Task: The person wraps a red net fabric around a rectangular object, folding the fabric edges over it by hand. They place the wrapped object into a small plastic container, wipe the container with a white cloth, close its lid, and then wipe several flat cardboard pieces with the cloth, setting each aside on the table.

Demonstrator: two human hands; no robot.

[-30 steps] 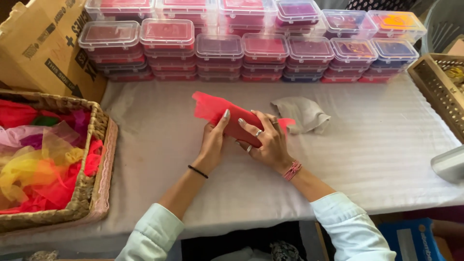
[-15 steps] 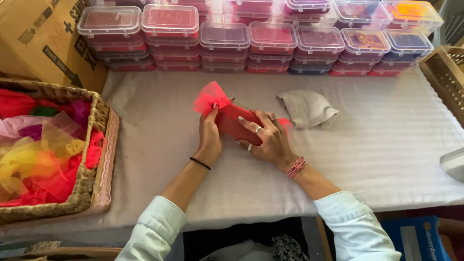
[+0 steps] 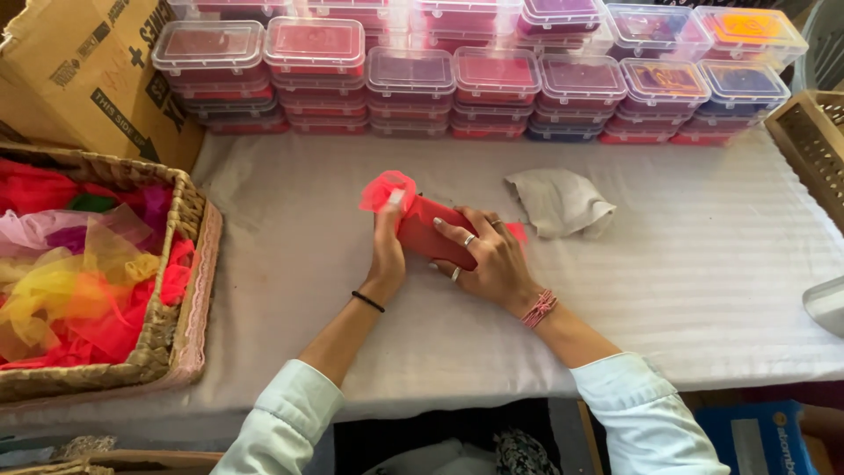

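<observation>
A red rolled bundle lies on the white tablecloth near the middle. My left hand pinches its left end, where thin red netting puffs out. My right hand, with rings and a pink bracelet, lies across the bundle's right part and presses it to the table. A bit of red netting shows past my right fingers. A crumpled grey cloth rests just right of the bundle.
Several stacks of clear lidded boxes with red, purple and orange contents line the far edge. A wicker basket of coloured netting stands at the left, with a cardboard box behind it. Another woven basket sits at the far right.
The flat red piece has been rolled into a tighter bundle and drawn toward me. My left hand has shifted to the left end, gathering the netting there.
</observation>
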